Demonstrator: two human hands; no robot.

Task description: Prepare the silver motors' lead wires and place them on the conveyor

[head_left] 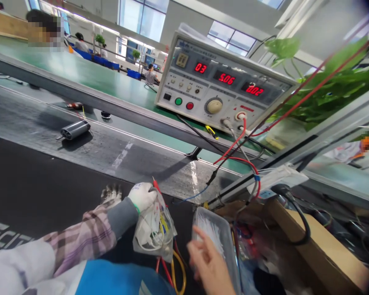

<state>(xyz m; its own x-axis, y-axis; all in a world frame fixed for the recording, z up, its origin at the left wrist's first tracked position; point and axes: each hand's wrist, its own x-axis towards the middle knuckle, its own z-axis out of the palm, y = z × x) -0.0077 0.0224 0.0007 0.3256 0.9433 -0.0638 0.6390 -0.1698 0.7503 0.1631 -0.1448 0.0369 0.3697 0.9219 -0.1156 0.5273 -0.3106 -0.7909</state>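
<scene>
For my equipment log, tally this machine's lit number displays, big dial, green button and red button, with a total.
Lit number displays: 3
Big dial: 1
Green button: 1
Red button: 1
Total: 6

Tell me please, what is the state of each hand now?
Left hand: closed, holding a clear bag of cables and a red probe.
Right hand: open, fingers blurred, nothing seen in it, at the plastic tray.
</scene>
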